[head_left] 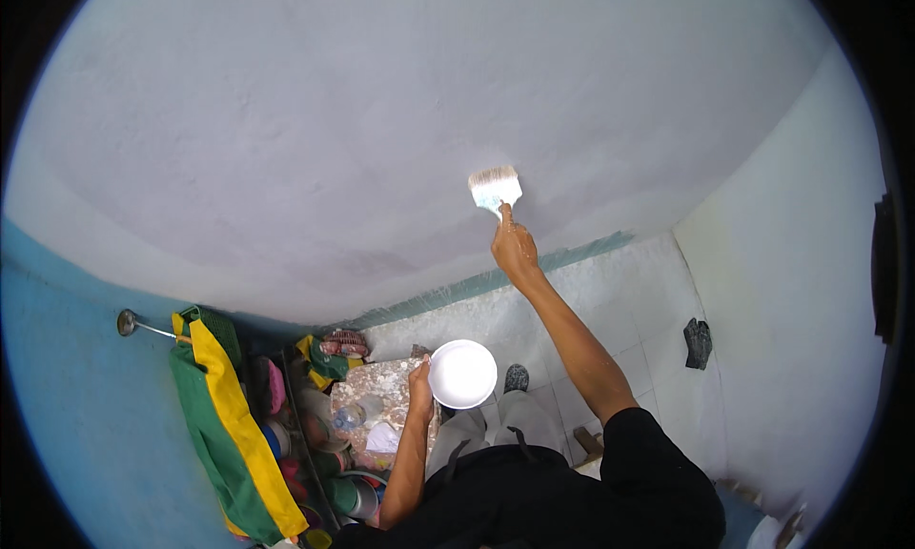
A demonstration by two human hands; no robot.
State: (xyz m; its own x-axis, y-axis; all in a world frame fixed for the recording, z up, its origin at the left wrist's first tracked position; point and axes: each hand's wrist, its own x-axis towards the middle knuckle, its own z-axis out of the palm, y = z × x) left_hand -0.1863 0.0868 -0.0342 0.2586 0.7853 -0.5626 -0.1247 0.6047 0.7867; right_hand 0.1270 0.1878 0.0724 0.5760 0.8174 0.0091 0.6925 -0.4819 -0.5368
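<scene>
the person's black shirt point(543, 497) is on the near side of the white bowl point(463, 374). the left hand point(420, 389) grips the bowl by its left edge. beyond the bowl and to its right, the right hand point(516, 250) is closed around 1 wide brush point(496, 187), bristles toward the pale wall point(324, 120). left of the bowl, 1 clear bottle point(351, 415) lies on a white-spotted surface point(381, 377).

Brush point(495, 189) before wall point(315, 120), bottle point(350, 416) left of bowl point(464, 404)
</scene>
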